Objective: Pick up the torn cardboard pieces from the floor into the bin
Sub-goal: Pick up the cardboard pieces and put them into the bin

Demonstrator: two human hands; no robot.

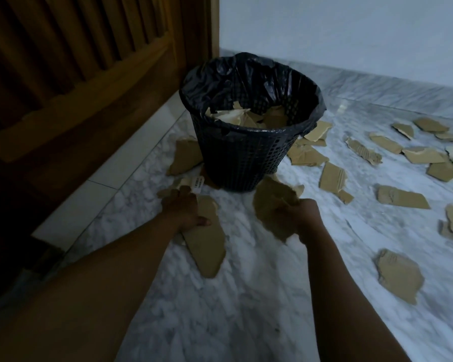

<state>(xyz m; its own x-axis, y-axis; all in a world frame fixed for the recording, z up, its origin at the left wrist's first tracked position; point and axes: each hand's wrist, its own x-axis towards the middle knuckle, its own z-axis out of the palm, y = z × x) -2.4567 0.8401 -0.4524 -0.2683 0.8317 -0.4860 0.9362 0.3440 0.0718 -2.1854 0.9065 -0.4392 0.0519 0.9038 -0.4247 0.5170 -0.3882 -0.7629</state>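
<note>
A black mesh bin [243, 158] with a black liner stands on the marble floor and holds several torn cardboard pieces [246, 117]. My right hand [302, 218] grips a large torn brown piece [272, 207] just in front of the bin. My left hand [186, 211] rests on a long brown piece [207, 246] lying on the floor, thumb along its edge. A small piece with a white label [196, 184] lies just beyond the left fingers.
Several more torn pieces lie scattered to the right [400, 197] [398, 275] and beside the bin's left [185, 156]. A dark wooden door [76, 74] stands at the left, a white wall [351, 30] behind.
</note>
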